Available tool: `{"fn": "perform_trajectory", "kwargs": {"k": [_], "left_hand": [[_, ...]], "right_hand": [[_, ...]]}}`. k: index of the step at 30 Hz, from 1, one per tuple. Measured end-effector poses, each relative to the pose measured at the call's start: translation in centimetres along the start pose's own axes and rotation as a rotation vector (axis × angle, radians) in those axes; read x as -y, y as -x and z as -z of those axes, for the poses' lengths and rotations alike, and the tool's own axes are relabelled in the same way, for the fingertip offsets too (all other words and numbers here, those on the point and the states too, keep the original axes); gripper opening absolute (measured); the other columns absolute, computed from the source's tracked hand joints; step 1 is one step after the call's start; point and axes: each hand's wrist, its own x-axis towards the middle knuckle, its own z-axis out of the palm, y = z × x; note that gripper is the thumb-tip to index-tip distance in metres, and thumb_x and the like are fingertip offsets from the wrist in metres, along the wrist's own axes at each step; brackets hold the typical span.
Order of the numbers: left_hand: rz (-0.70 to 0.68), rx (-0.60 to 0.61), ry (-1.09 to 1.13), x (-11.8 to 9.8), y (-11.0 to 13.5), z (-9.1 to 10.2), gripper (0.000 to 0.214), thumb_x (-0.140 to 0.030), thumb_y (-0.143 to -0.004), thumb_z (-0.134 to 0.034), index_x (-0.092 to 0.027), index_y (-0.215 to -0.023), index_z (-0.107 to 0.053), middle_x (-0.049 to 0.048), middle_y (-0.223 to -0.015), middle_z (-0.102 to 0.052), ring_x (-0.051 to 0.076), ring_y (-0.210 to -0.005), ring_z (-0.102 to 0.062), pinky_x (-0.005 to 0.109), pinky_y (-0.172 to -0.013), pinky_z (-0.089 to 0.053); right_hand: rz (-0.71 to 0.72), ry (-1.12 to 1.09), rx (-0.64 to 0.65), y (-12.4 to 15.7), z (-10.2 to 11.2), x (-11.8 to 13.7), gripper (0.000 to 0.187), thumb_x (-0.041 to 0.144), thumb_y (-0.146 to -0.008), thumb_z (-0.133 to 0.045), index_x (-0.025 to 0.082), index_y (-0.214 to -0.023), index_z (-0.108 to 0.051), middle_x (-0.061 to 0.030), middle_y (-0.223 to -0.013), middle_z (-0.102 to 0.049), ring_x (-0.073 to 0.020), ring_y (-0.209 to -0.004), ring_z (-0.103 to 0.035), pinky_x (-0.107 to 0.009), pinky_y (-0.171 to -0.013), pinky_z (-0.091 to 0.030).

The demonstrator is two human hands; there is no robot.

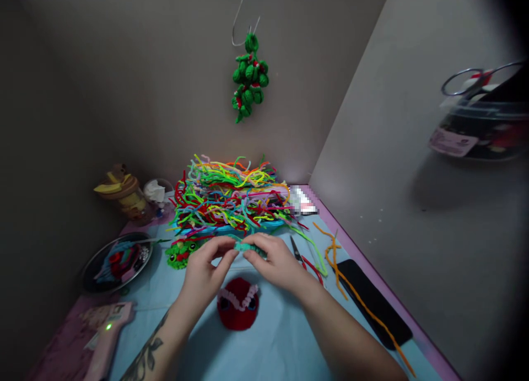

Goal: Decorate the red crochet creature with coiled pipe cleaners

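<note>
My left hand [210, 258] and my right hand [270, 258] meet over the middle of the table. Between their pinched fingertips is a small turquoise crocheted piece [243, 247], partly covered by the fingers. A turquoise strand runs from it toward the yarn pile behind. Just below the hands lies a round red crocheted piece [238, 315] with dark eyes and a wavy pink strip across it. Beside my left wrist sits a green crocheted face [177, 254] with a red mouth.
A blue tray [231, 229] overflows with coloured yarn scraps at the back. Scissors [296, 250], orange yarn [374, 317] and a black phone [374, 301] lie right. Leftward are a round dish [91, 286] of yarn and a pink glue gun [108, 337]. Green crocheted pieces [249, 75] hang from a hook.
</note>
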Motion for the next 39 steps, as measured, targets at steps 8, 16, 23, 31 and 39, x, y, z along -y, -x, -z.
{"fn": "perform_trajectory", "kwargs": {"k": [8,16,23,31,39], "left_hand": [[-0.206,0.073,-0.058,0.2,0.0,0.1,0.007,-0.015,-0.086,-0.054,-0.018,-0.079,-0.055,0.0032,-0.080,-0.059,0.015,-0.080,-0.056,0.026,-0.074,-0.046],[-0.216,0.100,-0.015,0.7,-0.1,0.4,0.012,-0.011,-0.086,-0.051,-0.019,-0.078,-0.050,0.0015,-0.080,-0.055,0.014,-0.078,-0.053,0.024,-0.072,-0.043],[-0.173,0.117,0.031,0.7,-0.2,0.4,0.012,-0.013,-0.086,-0.051,-0.019,-0.076,-0.049,0.0016,-0.078,-0.055,0.015,-0.077,-0.053,0.025,-0.071,-0.043],[-0.210,0.144,0.008,0.3,-0.1,0.5,0.012,-0.012,-0.087,-0.049,-0.019,-0.078,-0.050,0.0023,-0.081,-0.056,0.014,-0.080,-0.054,0.025,-0.074,-0.044],[-0.242,0.151,-0.142,-1.0,0.0,2.3,0.017,-0.025,-0.083,-0.060,-0.019,-0.099,-0.055,0.0043,-0.095,-0.061,0.017,-0.088,-0.058,0.029,-0.080,-0.047]], "right_hand": [[0.009,0.027,0.005,0.0,0.0,0.1,0.012,0.021,-0.088,-0.053,0.019,-0.090,-0.064,-0.0037,-0.088,-0.068,-0.0165,-0.085,-0.061,-0.026,-0.076,-0.044],[0.045,0.027,0.003,0.0,-0.1,0.0,0.012,0.018,-0.087,-0.053,0.018,-0.087,-0.065,-0.0031,-0.084,-0.067,-0.0157,-0.082,-0.060,-0.025,-0.075,-0.043],[0.036,0.017,-0.006,0.1,-0.2,-0.1,0.012,0.018,-0.087,-0.054,0.019,-0.089,-0.066,-0.0028,-0.085,-0.067,-0.0159,-0.083,-0.061,-0.026,-0.075,-0.044],[0.070,-0.021,-0.024,0.2,-0.7,0.3,0.012,0.017,-0.086,-0.054,0.019,-0.091,-0.065,-0.0029,-0.090,-0.068,-0.0160,-0.086,-0.061,-0.027,-0.078,-0.045],[0.067,0.045,-0.040,1.0,-0.9,1.8,0.012,0.015,-0.086,-0.050,0.019,-0.091,-0.061,-0.0027,-0.090,-0.066,-0.0158,-0.086,-0.060,-0.025,-0.077,-0.043]]}}
